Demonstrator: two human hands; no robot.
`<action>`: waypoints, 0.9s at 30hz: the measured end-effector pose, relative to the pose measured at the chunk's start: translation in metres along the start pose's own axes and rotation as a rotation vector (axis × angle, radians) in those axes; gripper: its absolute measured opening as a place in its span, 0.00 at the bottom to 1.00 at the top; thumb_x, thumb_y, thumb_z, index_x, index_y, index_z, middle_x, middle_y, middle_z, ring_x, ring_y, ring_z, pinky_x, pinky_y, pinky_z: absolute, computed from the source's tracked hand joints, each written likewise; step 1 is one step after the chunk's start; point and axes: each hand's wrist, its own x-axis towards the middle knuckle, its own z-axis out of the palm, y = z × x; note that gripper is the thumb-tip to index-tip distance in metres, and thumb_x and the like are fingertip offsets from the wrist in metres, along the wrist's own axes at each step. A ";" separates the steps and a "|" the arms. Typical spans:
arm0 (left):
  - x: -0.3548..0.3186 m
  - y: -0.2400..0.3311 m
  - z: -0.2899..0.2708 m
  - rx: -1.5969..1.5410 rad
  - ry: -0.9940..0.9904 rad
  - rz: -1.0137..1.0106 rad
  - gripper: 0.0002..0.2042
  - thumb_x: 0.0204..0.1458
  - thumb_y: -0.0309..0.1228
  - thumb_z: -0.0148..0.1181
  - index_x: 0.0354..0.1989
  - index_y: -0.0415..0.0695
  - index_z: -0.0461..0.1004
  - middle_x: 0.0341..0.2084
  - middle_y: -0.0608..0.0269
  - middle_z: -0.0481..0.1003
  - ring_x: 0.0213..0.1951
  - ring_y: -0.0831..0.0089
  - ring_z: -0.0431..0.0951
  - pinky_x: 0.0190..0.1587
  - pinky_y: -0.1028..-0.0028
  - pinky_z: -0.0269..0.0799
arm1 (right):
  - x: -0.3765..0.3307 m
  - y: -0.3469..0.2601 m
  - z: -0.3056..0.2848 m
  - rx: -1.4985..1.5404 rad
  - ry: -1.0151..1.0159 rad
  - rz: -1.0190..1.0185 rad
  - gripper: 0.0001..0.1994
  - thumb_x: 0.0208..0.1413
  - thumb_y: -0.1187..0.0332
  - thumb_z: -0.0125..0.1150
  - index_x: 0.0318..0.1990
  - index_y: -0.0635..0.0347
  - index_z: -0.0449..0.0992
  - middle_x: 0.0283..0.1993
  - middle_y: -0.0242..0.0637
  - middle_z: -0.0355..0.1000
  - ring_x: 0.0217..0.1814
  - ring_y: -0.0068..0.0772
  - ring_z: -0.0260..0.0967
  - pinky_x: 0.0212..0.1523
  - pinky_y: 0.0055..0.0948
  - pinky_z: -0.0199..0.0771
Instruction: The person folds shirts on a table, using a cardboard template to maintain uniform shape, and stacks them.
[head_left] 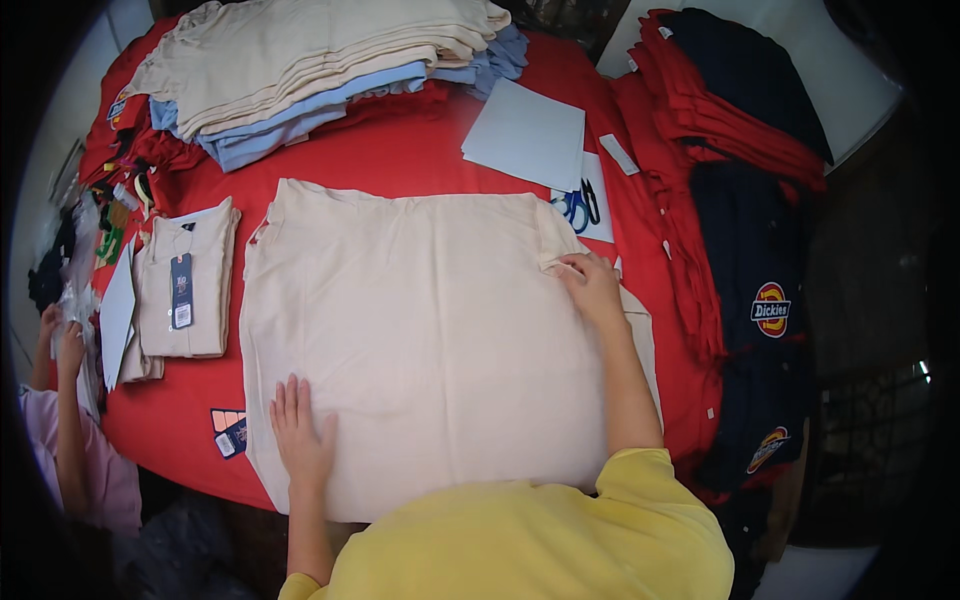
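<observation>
A cream shirt [430,330] is spread out in front of me on a red-covered table [180,420], its lower edge reaching my body. My left hand [302,440] lies flat with spread fingers on the shirt's near left part. At the far right corner, my right hand [590,282] has its fingers closed on a bunched bit of the shirt's fabric. On the left stands a small pile of folded cream shirts [205,260], with a dark hang tag [181,290] on the top one.
Cream and blue garments [300,60] are stacked at the back. White sheets [525,135] and scissors [576,208] lie beyond my right hand. Red and navy garments [745,270] line the right side. Labels [230,432] lie near left. Another person's hands [70,345] hold clear plastic.
</observation>
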 end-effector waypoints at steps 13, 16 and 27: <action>-0.002 -0.012 0.006 0.002 0.019 0.019 0.33 0.51 0.39 0.61 0.64 0.39 0.59 0.66 0.52 0.58 0.68 0.52 0.52 0.68 0.53 0.43 | 0.128 0.112 0.048 -0.313 0.302 0.042 0.10 0.50 0.75 0.56 0.40 0.70 0.73 0.39 0.57 0.71 0.41 0.59 0.71 0.43 0.49 0.73; 0.002 -0.010 0.001 -0.054 0.013 0.012 0.34 0.50 0.40 0.62 0.64 0.38 0.59 0.66 0.52 0.56 0.68 0.51 0.52 0.68 0.54 0.44 | 0.137 0.129 0.039 -0.287 0.144 0.260 0.11 0.48 0.76 0.50 0.39 0.70 0.73 0.40 0.61 0.73 0.45 0.61 0.72 0.48 0.50 0.72; 0.016 -0.008 -0.016 -0.574 0.160 -0.202 0.18 0.48 0.23 0.63 0.49 0.39 0.73 0.43 0.56 0.72 0.42 0.64 0.74 0.44 0.69 0.71 | 0.081 0.020 0.033 1.235 -0.151 0.179 0.17 0.55 0.75 0.51 0.53 0.62 0.66 0.36 0.36 0.72 0.30 0.21 0.68 0.31 0.20 0.68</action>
